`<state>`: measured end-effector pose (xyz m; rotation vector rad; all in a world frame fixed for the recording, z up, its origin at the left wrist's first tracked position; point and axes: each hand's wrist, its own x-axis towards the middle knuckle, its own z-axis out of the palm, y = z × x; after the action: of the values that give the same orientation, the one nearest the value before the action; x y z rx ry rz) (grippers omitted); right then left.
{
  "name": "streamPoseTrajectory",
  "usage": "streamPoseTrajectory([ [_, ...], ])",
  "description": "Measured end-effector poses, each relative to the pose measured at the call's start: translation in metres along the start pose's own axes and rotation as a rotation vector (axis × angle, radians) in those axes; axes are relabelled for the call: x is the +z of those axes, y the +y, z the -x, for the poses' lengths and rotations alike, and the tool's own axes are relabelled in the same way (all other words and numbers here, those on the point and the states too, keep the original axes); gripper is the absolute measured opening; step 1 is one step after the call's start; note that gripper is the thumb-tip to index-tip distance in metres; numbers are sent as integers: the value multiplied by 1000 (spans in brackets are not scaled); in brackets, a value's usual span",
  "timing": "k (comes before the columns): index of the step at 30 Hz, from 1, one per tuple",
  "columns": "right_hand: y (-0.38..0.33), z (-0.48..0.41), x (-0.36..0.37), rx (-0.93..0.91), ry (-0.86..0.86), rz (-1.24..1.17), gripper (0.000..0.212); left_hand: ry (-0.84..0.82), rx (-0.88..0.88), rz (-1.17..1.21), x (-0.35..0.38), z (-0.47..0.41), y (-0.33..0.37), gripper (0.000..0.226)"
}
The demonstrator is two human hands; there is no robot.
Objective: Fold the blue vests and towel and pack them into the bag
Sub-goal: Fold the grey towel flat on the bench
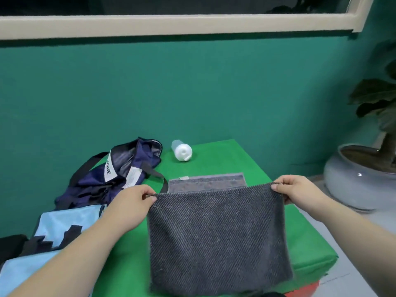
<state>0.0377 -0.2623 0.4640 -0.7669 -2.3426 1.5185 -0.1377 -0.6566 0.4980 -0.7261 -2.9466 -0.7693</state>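
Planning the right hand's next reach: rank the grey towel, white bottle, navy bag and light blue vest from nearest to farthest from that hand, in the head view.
1. In its grip: grey towel, one top corner pinched by the right hand.
2. Beyond the towel, toward the wall: white bottle.
3. Back left: navy bag.
4. Far left, near side: light blue vest.

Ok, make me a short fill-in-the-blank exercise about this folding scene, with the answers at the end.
1. The left hand and the right hand each pinch a top corner of the dark grey woven ____.
2. The white plastic bottle lies on its ____ on the green tablecloth.
3. The navy fabric bag sits to the ____ of the bottle.
Answers: towel; side; left.
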Motion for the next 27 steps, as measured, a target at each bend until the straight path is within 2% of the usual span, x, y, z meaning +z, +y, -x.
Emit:
streamPoseTrajectory([
  [6, 7, -108, 34, 34, 150, 158, 20, 43, -47, -10, 47, -103, -12, 10],
  [10, 18, -173, 58, 27, 192, 352, 21, 46, -93, 2, 90, -173, -32, 8],
  [17, 63, -261, 101, 55, 110, 603, 19, -67, -78, -102, 164, -251, -73, 9],
  [20, 76, -279, 109, 17, 60, 721, 20, -111, -12, -179, 184, -264, -84, 14],
  [24, 79, -288, 107, -5, -16, 813, 32, -132, 97, -252, 194, -274, -92, 12],
  [27, 76, -291, 103, -9, -78, 860, 18, -128, 201, -309, 198, -277, -97, 8],
])
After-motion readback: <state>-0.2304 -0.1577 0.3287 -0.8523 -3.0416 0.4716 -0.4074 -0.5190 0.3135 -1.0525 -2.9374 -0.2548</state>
